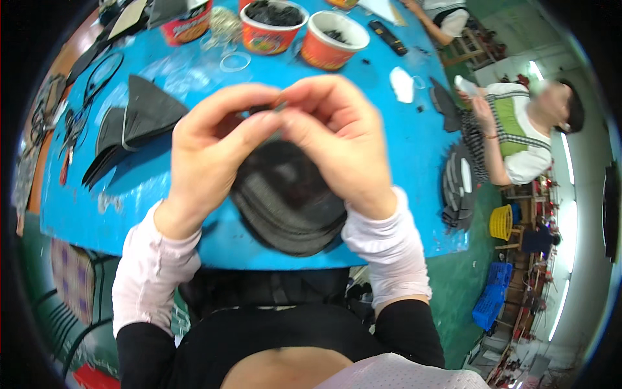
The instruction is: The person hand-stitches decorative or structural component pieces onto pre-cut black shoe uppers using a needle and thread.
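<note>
Both my hands are raised over the near middle of the table, fingertips meeting. My left hand [220,146] and my right hand [340,136] pinch a small dark piece between thumbs and forefingers; it is mostly covered by the fingers, so its kind does not show. Below them a stack of dark, rounded fabric pieces [291,227] lies at the table's near edge, its upper part blurred. To the left of my left hand rests a bundle of dark grey cut pieces [146,120], with a pale band around it.
On the blue table [227,256], paper tubs [327,55] holding small black parts stand at the far side, near a black handheld tool [387,37]. Scissors [65,162] lie far left. Dark pieces [459,188] are stacked at the right edge. A co-worker [518,129] is at the right.
</note>
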A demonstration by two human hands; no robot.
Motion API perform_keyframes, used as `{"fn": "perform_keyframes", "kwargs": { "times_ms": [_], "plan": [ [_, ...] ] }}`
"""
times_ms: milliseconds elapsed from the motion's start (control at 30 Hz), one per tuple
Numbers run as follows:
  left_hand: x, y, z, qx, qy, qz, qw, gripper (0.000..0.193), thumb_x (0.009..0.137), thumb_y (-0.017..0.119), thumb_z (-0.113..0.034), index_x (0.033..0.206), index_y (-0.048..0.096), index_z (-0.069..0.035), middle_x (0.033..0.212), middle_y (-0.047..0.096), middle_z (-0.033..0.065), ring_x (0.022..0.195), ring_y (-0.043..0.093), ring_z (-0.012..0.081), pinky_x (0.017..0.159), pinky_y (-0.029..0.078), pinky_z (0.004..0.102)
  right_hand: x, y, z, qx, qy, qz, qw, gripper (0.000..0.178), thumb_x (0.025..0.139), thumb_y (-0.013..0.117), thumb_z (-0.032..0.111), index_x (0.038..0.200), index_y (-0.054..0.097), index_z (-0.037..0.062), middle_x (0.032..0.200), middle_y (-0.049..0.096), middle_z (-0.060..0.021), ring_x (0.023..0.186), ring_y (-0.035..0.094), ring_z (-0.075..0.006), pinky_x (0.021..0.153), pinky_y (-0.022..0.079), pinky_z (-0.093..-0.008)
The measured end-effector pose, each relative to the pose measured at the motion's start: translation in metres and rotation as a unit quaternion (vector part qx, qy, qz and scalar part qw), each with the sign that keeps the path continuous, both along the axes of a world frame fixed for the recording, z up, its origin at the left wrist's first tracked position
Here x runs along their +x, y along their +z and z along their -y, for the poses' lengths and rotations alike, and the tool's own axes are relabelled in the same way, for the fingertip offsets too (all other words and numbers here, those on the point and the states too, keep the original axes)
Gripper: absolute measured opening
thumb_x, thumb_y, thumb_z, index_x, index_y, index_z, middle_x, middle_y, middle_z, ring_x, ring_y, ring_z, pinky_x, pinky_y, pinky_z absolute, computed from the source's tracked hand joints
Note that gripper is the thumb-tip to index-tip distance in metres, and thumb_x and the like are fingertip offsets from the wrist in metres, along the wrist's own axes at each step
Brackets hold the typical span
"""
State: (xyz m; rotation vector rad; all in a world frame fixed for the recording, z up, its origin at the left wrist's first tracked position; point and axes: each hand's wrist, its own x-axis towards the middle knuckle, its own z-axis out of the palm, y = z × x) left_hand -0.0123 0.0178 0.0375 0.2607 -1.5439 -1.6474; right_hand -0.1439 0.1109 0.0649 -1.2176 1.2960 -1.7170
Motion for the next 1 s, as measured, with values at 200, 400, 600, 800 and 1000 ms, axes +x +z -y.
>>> {"fn": "perform_keyframes", "kwargs": {
  "times_ms": [200, 400, 600, 800, 1000],
  "plan": [
    [-0.001, -0.006, -0.005, 0.006, -0.018, -0.065, 0.998, 0.024, 0.082, 0.066, 0.004, 0.105, 0.063, 0.0, 0.104, 0.061, 0.0057, 0.091, 0.058, 0.0097, 0.078, 0.047, 0.0221, 0.005, -0.007, -0.007, 0.011, 0.002, -0.02, 1.0, 0.02, 0.086, 0.063, 0.003, 0.103, 0.053, 0.0015, 0.093, 0.058, -0.0012, 0.081, 0.055, -0.0048, 0.07, 0.046, -0.0187],
    [0.0, -0.008, 0.002, -0.095, -0.002, -0.019, 0.995, 0.026, 0.078, 0.072, -0.001, 0.103, 0.065, -0.003, 0.098, 0.061, 0.0039, 0.088, 0.056, 0.0103, 0.073, 0.044, 0.0214, -0.001, -0.006, -0.008, 0.058, 0.055, 0.08, 0.994, 0.021, 0.087, 0.064, 0.004, 0.104, 0.053, 0.0014, 0.096, 0.058, -0.0025, 0.082, 0.056, -0.005, 0.072, 0.047, -0.0189],
    [-0.002, -0.007, -0.001, -0.164, 0.042, -0.036, 0.985, 0.026, 0.076, 0.074, -0.003, 0.1, 0.066, -0.004, 0.093, 0.063, 0.0048, 0.082, 0.056, 0.0125, 0.066, 0.044, 0.0241, 0.0, -0.011, -0.009, 0.055, 0.092, 0.181, 0.978, 0.019, 0.089, 0.063, 0.005, 0.104, 0.052, 0.001, 0.097, 0.059, -0.0047, 0.086, 0.059, -0.0082, 0.076, 0.052, -0.0221],
    [0.0, -0.006, -0.001, -0.164, 0.043, -0.028, 0.985, 0.026, 0.075, 0.075, -0.004, 0.099, 0.066, -0.004, 0.091, 0.064, 0.0051, 0.083, 0.057, 0.0134, 0.067, 0.045, 0.0245, 0.002, -0.013, -0.01, 0.047, 0.08, 0.171, 0.981, 0.022, 0.088, 0.064, 0.004, 0.105, 0.051, 0.0016, 0.097, 0.059, -0.0043, 0.085, 0.058, -0.0068, 0.074, 0.05, -0.0204],
    [-0.002, -0.004, 0.002, -0.198, 0.047, -0.036, 0.978, 0.026, 0.075, 0.075, -0.004, 0.099, 0.066, -0.004, 0.092, 0.065, 0.0055, 0.083, 0.057, 0.0144, 0.067, 0.045, 0.0252, -0.002, -0.007, -0.011, 0.077, 0.113, 0.214, 0.967, 0.024, 0.087, 0.065, 0.005, 0.105, 0.049, 0.0037, 0.096, 0.058, -0.0027, 0.083, 0.056, -0.0053, 0.07, 0.046, -0.018]
  ]
}}
